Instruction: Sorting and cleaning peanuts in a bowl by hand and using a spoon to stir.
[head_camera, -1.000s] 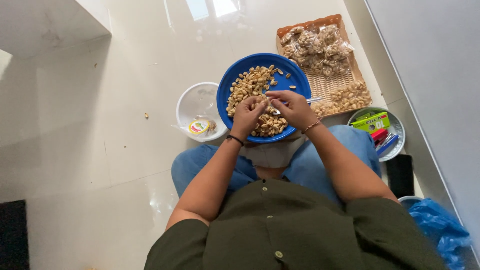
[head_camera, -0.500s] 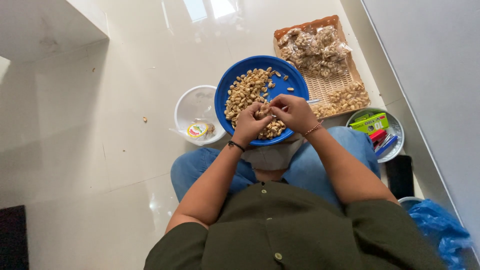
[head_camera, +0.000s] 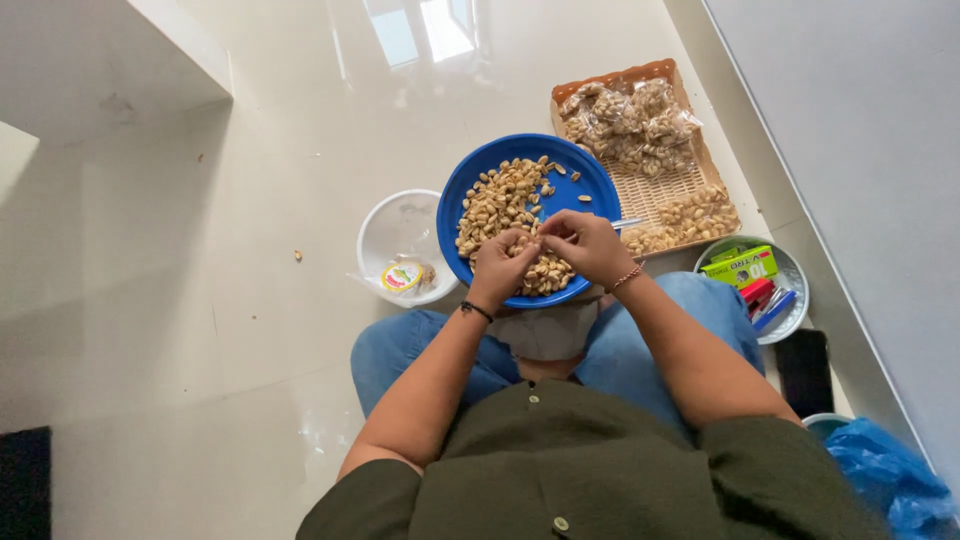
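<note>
**Two hands pinch at the peanut pile**

Over the near rim of the blue plate (head_camera: 480, 190), the left hand (head_camera: 503, 268) and the right hand (head_camera: 585, 245) meet fingertip to fingertip, both narrowed into a pinch on something small; it is too tiny and too covered to tell whether it is a single nut or a shell. Compared with a second ago the hands sit in almost the same spot above the plate, with only the fingers worked closer together, so the picking at the pile looks ongoing rather than finished.

The peanuts (head_camera: 500, 200) lie as a loose heap that runs from beneath the hands away toward the far rim, its long axis pointing away from the person and slightly to the left; a few strays lie on the bare blue to the right of it.

Just left of the left hand stands a white bowl (head_camera: 385, 235) with a small round lid (head_camera: 402, 276) in it. Beyond the right hand lies a woven tray (head_camera: 660, 195) with clear packets (head_camera: 625, 125) of nuts, and to the right a grey bowl (head_camera: 795, 290) with a green box (head_camera: 742, 266). Everything rests on the glossy floor (head_camera: 250, 200).
</note>
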